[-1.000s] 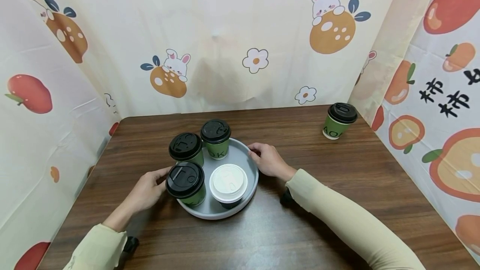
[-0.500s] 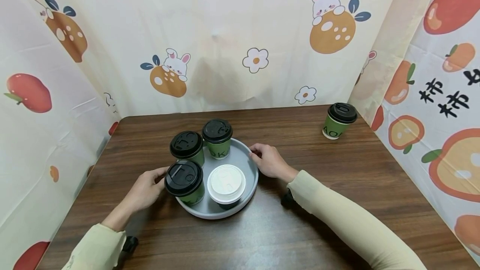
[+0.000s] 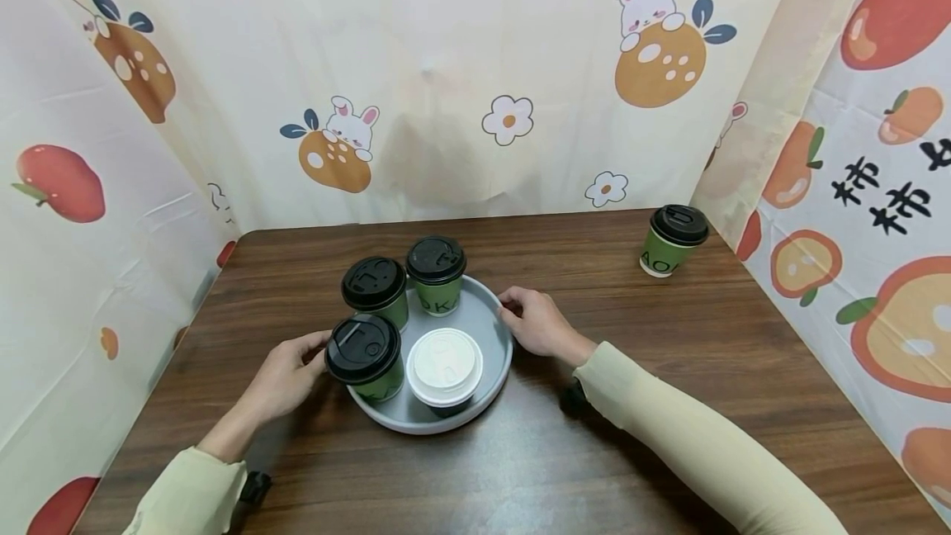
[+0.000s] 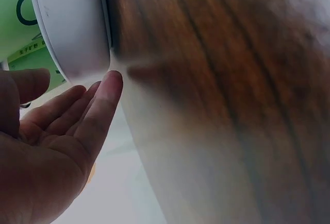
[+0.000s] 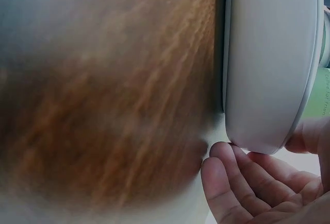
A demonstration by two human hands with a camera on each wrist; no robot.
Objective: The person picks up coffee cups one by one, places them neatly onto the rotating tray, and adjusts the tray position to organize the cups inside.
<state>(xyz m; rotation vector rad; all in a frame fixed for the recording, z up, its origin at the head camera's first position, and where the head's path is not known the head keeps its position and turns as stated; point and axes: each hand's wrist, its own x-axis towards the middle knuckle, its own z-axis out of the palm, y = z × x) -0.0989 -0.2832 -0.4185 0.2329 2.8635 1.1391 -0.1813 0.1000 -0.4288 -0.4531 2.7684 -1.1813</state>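
Observation:
A round grey tray [image 3: 483,390] lies on the wooden table and carries several lidded paper cups. At its left rim, my left hand [image 3: 286,374] grips with the thumb on the upper side and straight fingertips at the outer wall. My right hand [image 3: 538,320] pinches the right rear rim; in the right wrist view its thumb and fingers [image 5: 219,183] meet the tray wall. On the left half stand a front green cup [image 3: 364,353] and a second green cup [image 3: 375,287], both black-lidded. A third green cup [image 3: 437,271] is at the back. The white-lidded cup [image 3: 444,370] stands at front right.
Another green cup with a black lid [image 3: 672,238] stands alone at the table's back right corner. Printed cloth [image 3: 446,40] hangs behind the table and along both sides.
The tray has turned slightly clockwise: the back cups have shifted right, the white-lidded cup left, the front green cup a little back and left. Both hands stay at the rim.

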